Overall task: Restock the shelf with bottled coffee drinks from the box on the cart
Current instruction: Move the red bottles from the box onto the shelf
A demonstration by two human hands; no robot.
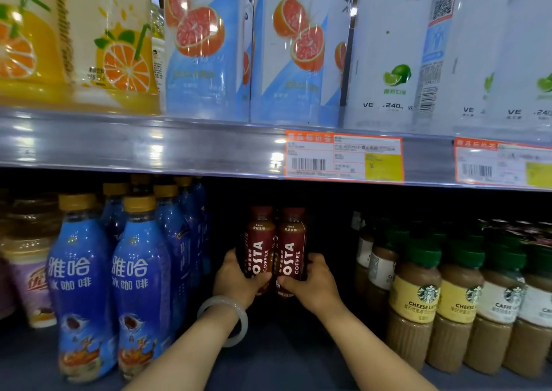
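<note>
- Head view looks into a dark gap on the lower shelf, between blue bottles on one side and green-capped bottles on the other.
- Left hand, a pale bangle on its wrist, curls its fingers round the left coffee bottle, low on the label.
- Right hand wraps the right coffee bottle the same way; both bottles stand upright, touching each other, deep in the gap.
- Whether their bases rest on the shelf cannot be told; the hands hide them.
- Neither box nor cart is in view.
- Risk, as I judge it: the two tall, narrow bottles could topple if let go before they sit flat.
- A forearm or the bangle may knock the nearest blue bottle on withdrawal, since the gap is tight.
</note>
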